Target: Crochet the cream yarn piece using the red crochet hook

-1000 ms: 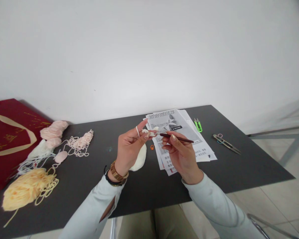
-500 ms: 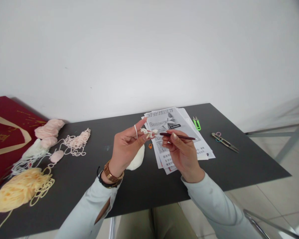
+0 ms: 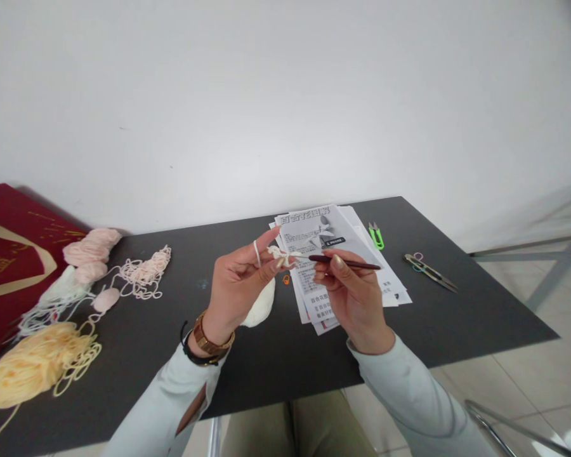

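Note:
My left hand (image 3: 240, 279) pinches a small piece of white crochet work (image 3: 280, 255) between thumb and fingers, and a white yarn strand loops round its raised index finger. My right hand (image 3: 352, 289) grips a crochet hook (image 3: 347, 261) with a dark handle, held level. The hook's thin tip points left and reaches the edge of the crochet piece. Behind the left hand, partly hidden, a white yarn ball (image 3: 261, 307) rests on the table. A small orange stitch marker (image 3: 286, 279) lies just beyond the fingers.
Printed sheets (image 3: 309, 222) lie stacked under the right hand. Green thread snips (image 3: 375, 236) and metal snips (image 3: 429, 271) are to the right. Pink yarn (image 3: 92, 246), loose pale pink yarn (image 3: 147, 273), yellow yarn (image 3: 33, 365) and a red bag (image 3: 14, 254) occupy the dark table's (image 3: 171, 355) left.
My right hand has drawn the crochet hook slightly to the right, so its handle sits farther from the crochet piece. My left hand keeps its pinch, shifted slightly left.

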{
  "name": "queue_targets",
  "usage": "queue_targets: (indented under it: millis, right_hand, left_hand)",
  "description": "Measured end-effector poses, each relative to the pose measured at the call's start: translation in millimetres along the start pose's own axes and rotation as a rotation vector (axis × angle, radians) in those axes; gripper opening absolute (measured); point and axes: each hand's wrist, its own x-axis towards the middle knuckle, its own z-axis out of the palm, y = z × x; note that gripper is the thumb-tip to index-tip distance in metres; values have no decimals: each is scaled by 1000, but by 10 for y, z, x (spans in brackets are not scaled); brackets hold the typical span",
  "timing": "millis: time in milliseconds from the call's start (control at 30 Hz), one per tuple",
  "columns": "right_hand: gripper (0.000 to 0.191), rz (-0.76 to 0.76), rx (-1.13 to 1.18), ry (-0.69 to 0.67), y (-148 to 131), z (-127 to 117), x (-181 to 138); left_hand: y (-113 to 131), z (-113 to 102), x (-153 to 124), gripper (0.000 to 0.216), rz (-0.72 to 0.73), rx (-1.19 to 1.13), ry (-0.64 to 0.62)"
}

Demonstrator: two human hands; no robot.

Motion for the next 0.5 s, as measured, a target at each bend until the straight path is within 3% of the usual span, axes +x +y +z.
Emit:
queue_targets:
  millis: [500]
  right_hand:
    - [11, -135, -99, -39, -27, -49, -17]
  left_hand:
    - [118, 8, -18, 34, -168, -126, -31]
